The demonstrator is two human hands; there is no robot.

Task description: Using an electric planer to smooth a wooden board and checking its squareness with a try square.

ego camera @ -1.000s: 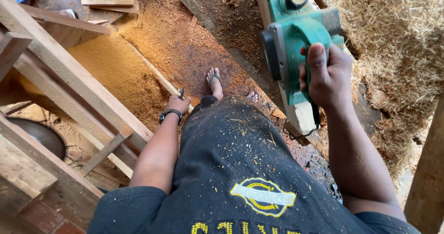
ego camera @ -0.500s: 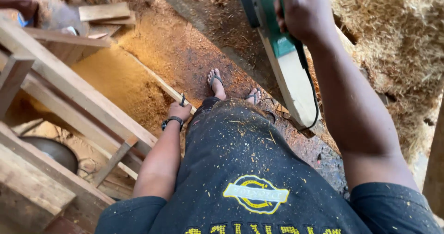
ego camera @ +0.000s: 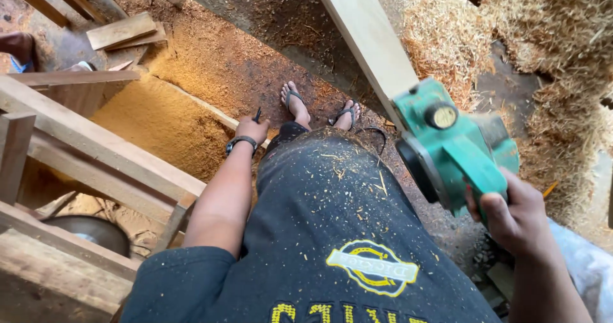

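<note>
Right hand point(ego camera: 511, 214) closes around the rear handle of a green electric planer point(ego camera: 450, 147), fingers wrapped tight, at about four o'clock in the view. That planer sits on the near end of a pale wooden plank point(ego camera: 367, 38), which runs away from it toward twelve o'clock. Left hand point(ego camera: 251, 130) hangs at the person's side near nine o'clock of the body, curled shut on a small dark pencil-like object point(ego camera: 257, 115) that sticks up from the fist; a dark wristwatch point(ego camera: 241, 143) bands the wrist below. Two sandalled feet point(ego camera: 295, 104) stand on the sawdust-covered floor point(ego camera: 211, 61) at twelve o'clock. Heaps of wood shavings point(ego camera: 549, 48) lie at two o'clock, beside the plank. Rough timber frames point(ego camera: 96, 150) cross at nine o'clock, with offcuts point(ego camera: 121, 30) at eleven.
</note>
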